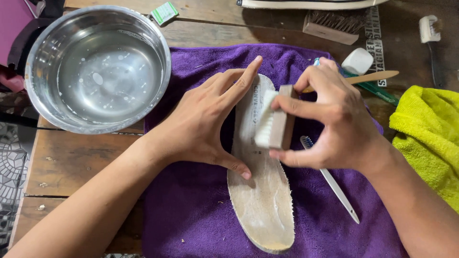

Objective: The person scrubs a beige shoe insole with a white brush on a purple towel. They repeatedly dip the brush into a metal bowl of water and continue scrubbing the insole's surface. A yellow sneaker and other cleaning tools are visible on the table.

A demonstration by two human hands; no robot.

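Observation:
A pale, worn shoe insole (263, 200) lies lengthwise on a purple cloth (191, 210). My left hand (208, 119) presses flat on the insole's left edge, index finger stretched along it and thumb on its middle. My right hand (330, 119) grips a small wooden block brush with white bristles (275, 122), bristles turned left against the insole's upper part.
A steel bowl of water (98, 69) stands at the left on the wooden table (67, 162). A white toothbrush (334, 188) lies under my right wrist. A yellow-green towel (430, 138) lies at the right. Another wooden brush (332, 26), a white-headed brush (430, 38) and a small white cap (357, 61) sit behind.

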